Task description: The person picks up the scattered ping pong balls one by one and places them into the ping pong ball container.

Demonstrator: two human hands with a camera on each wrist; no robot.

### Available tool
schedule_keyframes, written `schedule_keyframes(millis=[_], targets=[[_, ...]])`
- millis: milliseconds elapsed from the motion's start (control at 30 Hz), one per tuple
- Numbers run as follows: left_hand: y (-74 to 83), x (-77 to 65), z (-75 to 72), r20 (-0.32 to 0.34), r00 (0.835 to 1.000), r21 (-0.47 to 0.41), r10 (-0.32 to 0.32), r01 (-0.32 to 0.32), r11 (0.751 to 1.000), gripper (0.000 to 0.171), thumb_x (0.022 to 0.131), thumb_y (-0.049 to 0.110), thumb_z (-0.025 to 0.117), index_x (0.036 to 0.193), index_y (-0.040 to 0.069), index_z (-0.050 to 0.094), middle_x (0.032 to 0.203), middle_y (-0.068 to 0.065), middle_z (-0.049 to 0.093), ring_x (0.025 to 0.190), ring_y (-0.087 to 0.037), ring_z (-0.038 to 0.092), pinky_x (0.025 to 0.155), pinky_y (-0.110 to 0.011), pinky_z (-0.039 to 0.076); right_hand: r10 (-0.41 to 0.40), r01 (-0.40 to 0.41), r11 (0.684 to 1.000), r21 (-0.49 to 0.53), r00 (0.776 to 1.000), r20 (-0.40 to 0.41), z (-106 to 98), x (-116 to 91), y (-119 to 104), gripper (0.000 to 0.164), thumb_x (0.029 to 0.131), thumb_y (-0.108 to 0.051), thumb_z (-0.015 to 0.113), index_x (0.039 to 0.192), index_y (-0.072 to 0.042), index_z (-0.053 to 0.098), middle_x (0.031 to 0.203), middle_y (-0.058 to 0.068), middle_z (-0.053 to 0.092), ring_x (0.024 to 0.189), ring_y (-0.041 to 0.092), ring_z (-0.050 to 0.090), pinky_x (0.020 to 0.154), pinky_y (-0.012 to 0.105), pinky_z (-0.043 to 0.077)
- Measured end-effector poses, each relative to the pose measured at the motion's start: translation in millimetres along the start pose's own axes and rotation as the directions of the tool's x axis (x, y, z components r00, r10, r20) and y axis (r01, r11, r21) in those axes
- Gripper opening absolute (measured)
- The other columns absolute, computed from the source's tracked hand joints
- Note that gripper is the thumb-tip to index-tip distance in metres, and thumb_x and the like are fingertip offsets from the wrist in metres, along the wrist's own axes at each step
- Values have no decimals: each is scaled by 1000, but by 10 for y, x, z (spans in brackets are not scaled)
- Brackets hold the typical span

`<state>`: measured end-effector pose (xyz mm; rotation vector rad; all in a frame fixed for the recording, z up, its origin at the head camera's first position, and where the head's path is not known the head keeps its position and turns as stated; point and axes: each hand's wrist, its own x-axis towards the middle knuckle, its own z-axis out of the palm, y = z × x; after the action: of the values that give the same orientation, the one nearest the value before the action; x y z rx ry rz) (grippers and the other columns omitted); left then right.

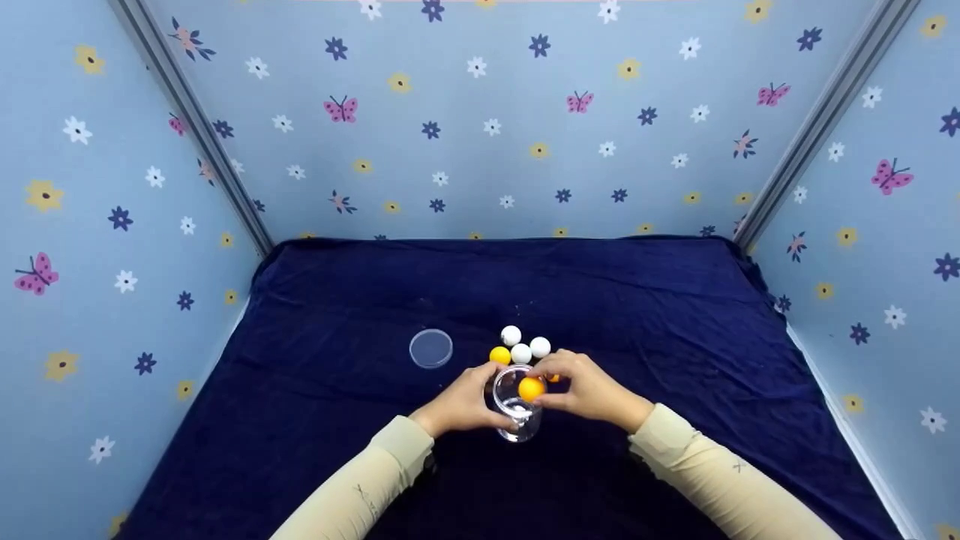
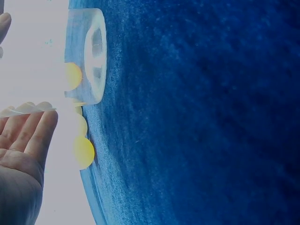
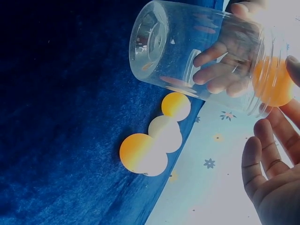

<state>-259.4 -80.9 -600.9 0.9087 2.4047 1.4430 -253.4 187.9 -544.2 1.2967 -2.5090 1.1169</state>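
Lower centre of frame: person's left hand (image 1: 463, 401) grips clear jar (image 1: 527, 429); right hand (image 1: 589, 388) pinches orange ball (image 1: 531, 389) at its mouth. Just above jar in frame: three white balls (image 1: 521, 353) with second orange ball (image 1: 500, 355); third orange ball (image 1: 553, 378) partly hidden by right hand. Farther left: clear round lid (image 1: 431, 349) on dark blue cloth (image 1: 615, 300). Pale sleeves (image 1: 390, 457) enter from bottom edge. Top and sides: light blue flowered walls (image 1: 510, 97), grey posts (image 1: 187, 112) at upper left and right.

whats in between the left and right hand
Between the left hand and right hand, the head view shows the clear jar and, at its mouth, an orange ball that the right hand pinches.
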Motion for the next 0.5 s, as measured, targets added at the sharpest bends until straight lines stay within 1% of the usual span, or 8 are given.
schedule_keyframes(millis=[233, 333, 500], targets=[[-12, 9, -1, -4, 1000, -13, -2, 2, 1000, 82, 70, 30, 104, 135, 0, 64, 126, -12, 78, 114, -29, 75, 102, -30, 58, -30, 29, 999, -14, 999, -23, 11, 3, 12, 29, 85, -11, 92, 112, -6, 81, 108, 10, 81, 95, 27, 73, 82, 40, 63], [-15, 10, 3, 0, 1000, -34, -1, 1, 999, 81, 71, 27, 104, 135, -1, 64, 127, -14, 77, 115, -31, 75, 102, -31, 58, -42, 42, 999, -11, 998, -47, 10, 9, 28, 26, 85, -6, 91, 110, -5, 81, 105, 11, 82, 91, 29, 73, 78, 43, 63], [-18, 13, 8, 1, 1000, -48, -1, 1, 999, 81, 70, 25, 104, 135, -2, 64, 128, -16, 77, 116, -32, 75, 104, -31, 58, -59, 60, 998, 5, 991, -117, -16, 33, 61, 23, 85, -1, 89, 107, -2, 81, 99, 12, 81, 83, 26, 71, 70, 46, 62]])
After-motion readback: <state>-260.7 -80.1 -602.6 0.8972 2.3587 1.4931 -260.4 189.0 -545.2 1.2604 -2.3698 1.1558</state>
